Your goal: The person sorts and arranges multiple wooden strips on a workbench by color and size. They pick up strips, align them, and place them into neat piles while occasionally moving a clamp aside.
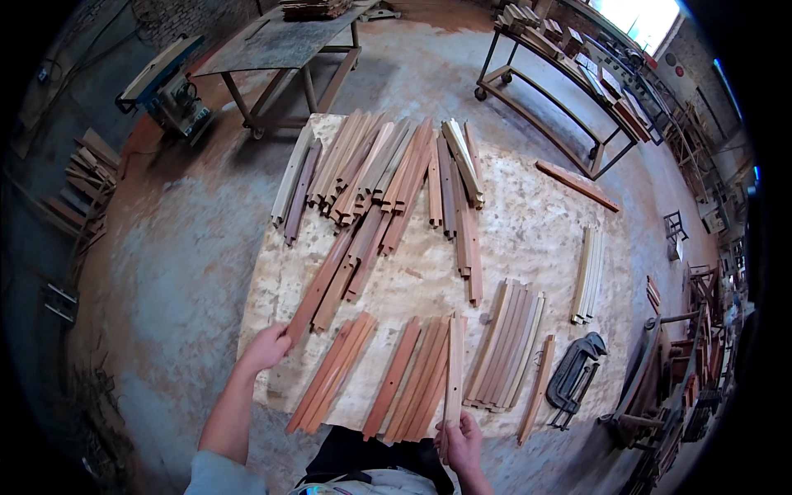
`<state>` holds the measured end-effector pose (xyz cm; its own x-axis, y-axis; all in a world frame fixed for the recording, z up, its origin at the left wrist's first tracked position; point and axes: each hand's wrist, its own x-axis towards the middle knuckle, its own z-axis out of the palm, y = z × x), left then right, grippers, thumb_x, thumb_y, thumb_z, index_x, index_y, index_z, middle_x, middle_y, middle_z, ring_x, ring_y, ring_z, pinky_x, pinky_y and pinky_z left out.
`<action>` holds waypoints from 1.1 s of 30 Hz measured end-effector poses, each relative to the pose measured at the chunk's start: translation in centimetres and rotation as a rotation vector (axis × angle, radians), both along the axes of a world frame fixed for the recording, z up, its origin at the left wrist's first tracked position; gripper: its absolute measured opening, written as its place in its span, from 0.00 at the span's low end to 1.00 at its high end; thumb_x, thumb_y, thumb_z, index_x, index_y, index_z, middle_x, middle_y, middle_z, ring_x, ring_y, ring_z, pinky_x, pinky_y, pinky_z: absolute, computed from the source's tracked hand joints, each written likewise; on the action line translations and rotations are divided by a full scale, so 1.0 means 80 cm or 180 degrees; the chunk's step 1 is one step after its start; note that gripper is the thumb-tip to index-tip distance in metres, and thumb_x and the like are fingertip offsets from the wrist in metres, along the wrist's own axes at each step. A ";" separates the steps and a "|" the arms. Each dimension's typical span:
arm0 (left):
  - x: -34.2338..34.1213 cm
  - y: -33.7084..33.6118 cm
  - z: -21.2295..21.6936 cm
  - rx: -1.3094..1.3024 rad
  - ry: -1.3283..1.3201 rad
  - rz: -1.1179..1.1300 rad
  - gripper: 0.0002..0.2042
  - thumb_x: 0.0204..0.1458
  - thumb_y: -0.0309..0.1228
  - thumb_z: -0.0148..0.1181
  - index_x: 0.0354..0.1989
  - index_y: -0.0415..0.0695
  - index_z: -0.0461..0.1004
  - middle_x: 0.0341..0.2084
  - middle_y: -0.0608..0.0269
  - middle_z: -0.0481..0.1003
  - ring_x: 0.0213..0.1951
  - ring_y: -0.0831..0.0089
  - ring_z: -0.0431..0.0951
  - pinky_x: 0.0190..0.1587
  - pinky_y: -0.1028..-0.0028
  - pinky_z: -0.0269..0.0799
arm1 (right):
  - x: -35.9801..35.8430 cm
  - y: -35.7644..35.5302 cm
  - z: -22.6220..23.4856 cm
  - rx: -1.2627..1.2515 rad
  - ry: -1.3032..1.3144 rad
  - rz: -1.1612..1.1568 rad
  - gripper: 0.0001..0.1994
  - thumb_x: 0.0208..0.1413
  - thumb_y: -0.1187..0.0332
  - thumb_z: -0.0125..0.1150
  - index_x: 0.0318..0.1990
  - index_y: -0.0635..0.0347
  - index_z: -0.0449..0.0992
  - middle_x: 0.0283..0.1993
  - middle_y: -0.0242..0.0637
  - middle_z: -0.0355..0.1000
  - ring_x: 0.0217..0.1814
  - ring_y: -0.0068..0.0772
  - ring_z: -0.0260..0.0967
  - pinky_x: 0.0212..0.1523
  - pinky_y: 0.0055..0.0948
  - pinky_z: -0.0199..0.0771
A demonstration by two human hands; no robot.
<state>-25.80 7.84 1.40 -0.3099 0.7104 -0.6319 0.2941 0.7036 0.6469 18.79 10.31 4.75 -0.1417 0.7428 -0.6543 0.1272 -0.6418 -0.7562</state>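
Roughly, by size:
Board (528, 239): pale sheet on the floor, carrying all the slats.
Far pile (388, 173): mixed slats, fanned and overlapping.
Near groups (503, 346): sorted rows along the near edge.
Clamp (575, 371): dark, lying right of the rows.
Left hand (266, 346): closed on the near end of a long reddish slat (318, 293).
Right hand (459, 441): pinching a pale slat (454, 371) at its near end.
Risk: dragging the reddish slat may snag overlapping neighbours and scatter the rows.
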 end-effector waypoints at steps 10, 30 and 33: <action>0.072 -0.199 -0.029 0.0312 -0.0441 0.0798 0.14 0.57 0.25 0.51 0.50 0.36 0.73 0.36 0.59 0.76 0.36 0.70 0.76 0.43 0.70 0.72 | -0.011 0.021 0.010 0.0034 -0.0067 0.0230 0.08 0.66 0.68 0.51 0.45 0.63 0.67 0.33 0.38 0.74 0.25 0.24 0.73 0.25 0.24 0.76; 0.095 -0.206 -0.018 0.0762 0.1087 0.0031 0.14 0.56 0.28 0.56 0.50 0.38 0.75 0.40 0.46 0.78 0.44 0.50 0.79 0.48 0.61 0.74 | -0.001 0.011 -0.003 -0.0044 0.0061 0.0184 0.12 0.66 0.67 0.54 0.51 0.63 0.67 0.35 0.36 0.75 0.26 0.23 0.72 0.26 0.23 0.75; 0.053 -0.141 -0.017 0.0467 0.1294 0.0569 0.15 0.59 0.30 0.53 0.52 0.37 0.75 0.41 0.45 0.79 0.43 0.52 0.80 0.48 0.63 0.74 | 0.006 0.008 -0.010 -0.0073 -0.0040 0.0041 0.12 0.66 0.67 0.55 0.51 0.63 0.68 0.35 0.36 0.75 0.25 0.22 0.71 0.26 0.23 0.75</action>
